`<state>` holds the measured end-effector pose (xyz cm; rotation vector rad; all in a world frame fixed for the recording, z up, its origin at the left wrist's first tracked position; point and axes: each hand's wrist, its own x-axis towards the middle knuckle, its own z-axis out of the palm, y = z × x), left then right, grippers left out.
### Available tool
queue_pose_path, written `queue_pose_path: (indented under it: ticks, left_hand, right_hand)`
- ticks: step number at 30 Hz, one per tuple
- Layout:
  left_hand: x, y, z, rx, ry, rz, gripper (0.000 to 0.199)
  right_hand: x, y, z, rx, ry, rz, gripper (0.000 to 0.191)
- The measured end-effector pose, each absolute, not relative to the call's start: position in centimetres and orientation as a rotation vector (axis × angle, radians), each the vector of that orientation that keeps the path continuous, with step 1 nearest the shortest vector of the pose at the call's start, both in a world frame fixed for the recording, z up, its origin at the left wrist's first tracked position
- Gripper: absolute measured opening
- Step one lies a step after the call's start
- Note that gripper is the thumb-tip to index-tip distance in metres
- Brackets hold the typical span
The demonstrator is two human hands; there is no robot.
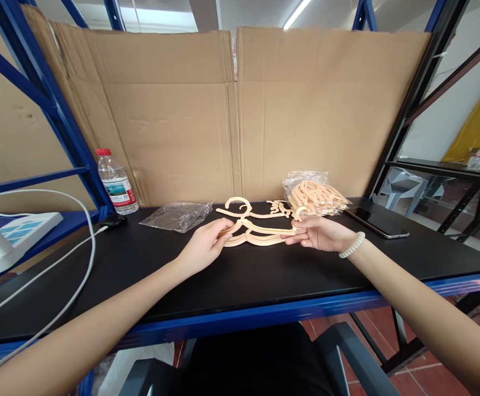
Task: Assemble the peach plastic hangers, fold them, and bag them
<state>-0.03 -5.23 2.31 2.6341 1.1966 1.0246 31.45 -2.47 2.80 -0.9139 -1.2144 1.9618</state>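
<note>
A cream-coloured plastic clothes hanger (264,240) is held level just above the black tabletop. My left hand (202,245) is closed on its left arm, thumb and fingers pinched together. At the other end, my right hand (320,234) pinches the hanger's right tip. A small cream piece (299,211) sticks up beside the right fingers; whether it is joined to the hanger I cannot tell. Just behind are a curved hook (237,200) and another cream hanger arm (260,215), partly overlapped. Several small branching cream pieces (279,207) lie behind the right hand.
A clear bag of cream hangers (316,197) sits at the back right, near a phone (378,221). An empty clear bag (177,216) and a red-capped water bottle (116,184) are left. A white cable (89,258) loops along the left side. Cardboard (161,121) stands behind.
</note>
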Motion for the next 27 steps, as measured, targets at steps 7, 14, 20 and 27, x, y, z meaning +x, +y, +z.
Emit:
queue_pose_path:
  ticks: [7,14,20,27]
  left_hand:
    - [-0.13,-5.06,2.12,2.667,1.186,1.021,0.014]
    - [-0.08,-4.99,2.08,2.644,1.160,1.019,0.015]
    - [-0.17,-4.85,1.82,2.724,1.147,1.023,0.012]
    - [-0.08,-4.83,1.74,2.715,1.151,0.982,0.016]
  right_hand:
    - [31.51,-2.35,2.83,-0.901,-1.220,1.984,0.011]
    - [31.41,-2.38,2.58,-0.897,-1.331,1.899,0.016]
    - [31.17,-2.42,2.10,-0.891,-1.390,1.794,0.018]
    - [30.87,-2.56,2.31,-0.861,-1.369,1.816,0.016]
